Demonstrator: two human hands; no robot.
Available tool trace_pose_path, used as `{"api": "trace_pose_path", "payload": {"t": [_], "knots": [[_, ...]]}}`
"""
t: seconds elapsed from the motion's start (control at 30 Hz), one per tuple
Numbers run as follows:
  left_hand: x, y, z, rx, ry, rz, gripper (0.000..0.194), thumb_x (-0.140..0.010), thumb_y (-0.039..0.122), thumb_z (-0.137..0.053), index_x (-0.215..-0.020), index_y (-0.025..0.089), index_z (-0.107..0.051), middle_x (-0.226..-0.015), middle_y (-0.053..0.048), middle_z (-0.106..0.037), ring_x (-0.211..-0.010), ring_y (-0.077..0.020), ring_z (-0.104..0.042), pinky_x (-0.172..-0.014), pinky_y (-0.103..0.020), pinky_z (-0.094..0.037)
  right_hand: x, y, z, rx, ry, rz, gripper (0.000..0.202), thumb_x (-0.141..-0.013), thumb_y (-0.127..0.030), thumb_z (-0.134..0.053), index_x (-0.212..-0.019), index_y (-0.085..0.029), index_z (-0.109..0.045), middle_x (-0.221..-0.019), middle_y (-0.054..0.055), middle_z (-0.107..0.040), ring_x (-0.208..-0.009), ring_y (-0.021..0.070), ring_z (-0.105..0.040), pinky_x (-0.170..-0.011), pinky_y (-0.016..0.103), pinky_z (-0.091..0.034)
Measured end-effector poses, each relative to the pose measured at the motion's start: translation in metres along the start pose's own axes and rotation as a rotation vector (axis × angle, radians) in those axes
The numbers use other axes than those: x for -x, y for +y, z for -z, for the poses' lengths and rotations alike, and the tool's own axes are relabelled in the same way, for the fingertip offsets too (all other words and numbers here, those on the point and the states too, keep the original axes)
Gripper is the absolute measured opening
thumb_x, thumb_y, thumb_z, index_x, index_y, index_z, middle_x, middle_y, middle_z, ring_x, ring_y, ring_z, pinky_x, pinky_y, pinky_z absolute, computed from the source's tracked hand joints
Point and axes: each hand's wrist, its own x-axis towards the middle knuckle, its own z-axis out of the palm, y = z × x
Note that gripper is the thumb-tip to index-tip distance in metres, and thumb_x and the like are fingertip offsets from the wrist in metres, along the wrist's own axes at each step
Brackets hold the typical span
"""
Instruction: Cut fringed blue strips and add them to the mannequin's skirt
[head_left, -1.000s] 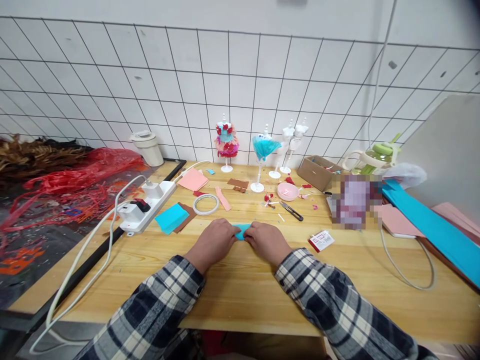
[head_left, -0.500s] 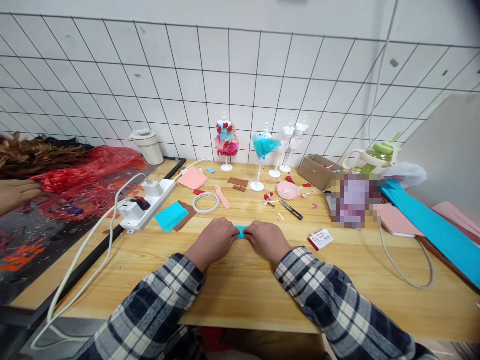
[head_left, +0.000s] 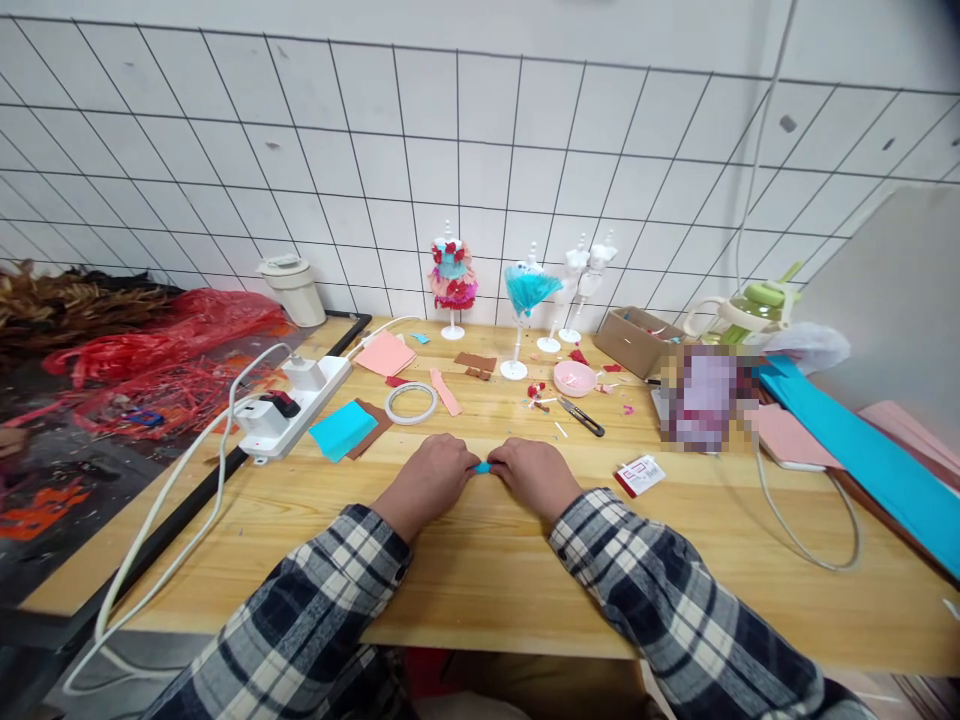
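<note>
A small strip of blue crepe paper (head_left: 484, 467) is pinched between my two hands, low over the wooden table. Its left end is in the closed fingers of my left hand (head_left: 435, 478), and its right end in those of my right hand (head_left: 536, 476). Only a narrow bit of blue shows between the fingertips. Left of my hands lie a blue paper sheet (head_left: 345, 430) and a roll of tape (head_left: 410, 402). Beyond my right hand are a utility knife (head_left: 581, 417) and a pink dish (head_left: 575, 378). A white and red packet (head_left: 641, 475) rests to the right.
Small white mannequins stand at the back, one in a layered paper dress (head_left: 452, 275), another in blue paper (head_left: 529, 290). A power strip (head_left: 296, 410) with cables lies left. A cardboard box (head_left: 636, 340), a green-lidded bottle (head_left: 757, 310) and long blue paper (head_left: 870, 440) are right.
The blue strip between my fingertips looks narrower than before. The other person's hand at the far left has drawn back, nearly out of view.
</note>
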Motion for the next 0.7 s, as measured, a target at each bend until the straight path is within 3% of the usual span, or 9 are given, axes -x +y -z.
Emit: {"api": "trace_pose_path", "payload": {"t": [0.33,0.53,0.7], "knots": [[0.002,-0.007,0.007,-0.046,0.055,-0.100,0.021,-0.092,0.024,-0.052,-0.081,0.018,-0.069,-0.088,-0.007,-0.064,-0.092,-0.0221,-0.056,-0.089,-0.039,-0.038,-0.001,0.001,0.001,-0.003,0.023,0.014,0.027,-0.096,-0.029,-0.044,-0.100,-0.027,-0.071,-0.098,0.004,-0.068,-0.090,0.0172,-0.064,-0.072,0.026,-0.040],[0.000,-0.009,0.005,-0.053,0.037,-0.107,0.022,-0.093,0.027,-0.051,-0.083,0.018,-0.069,-0.084,-0.007,-0.065,-0.084,-0.0210,-0.056,-0.084,-0.038,-0.037,0.001,0.002,0.007,-0.003,-0.034,0.012,0.031,-0.097,-0.030,-0.043,-0.100,-0.027,-0.073,-0.100,0.006,-0.069,-0.094,0.0180,-0.062,-0.078,0.028,-0.041],[0.000,-0.004,0.004,-0.134,0.077,-0.180,0.020,-0.093,0.022,-0.050,-0.084,0.017,-0.066,-0.084,-0.007,-0.064,-0.085,-0.0218,-0.055,-0.086,-0.039,-0.038,0.008,-0.002,0.010,-0.087,0.222,0.086,0.036,-0.090,-0.044,-0.055,-0.116,-0.023,-0.068,-0.118,0.007,-0.065,-0.108,0.0214,-0.053,-0.091,0.031,-0.038]]}}
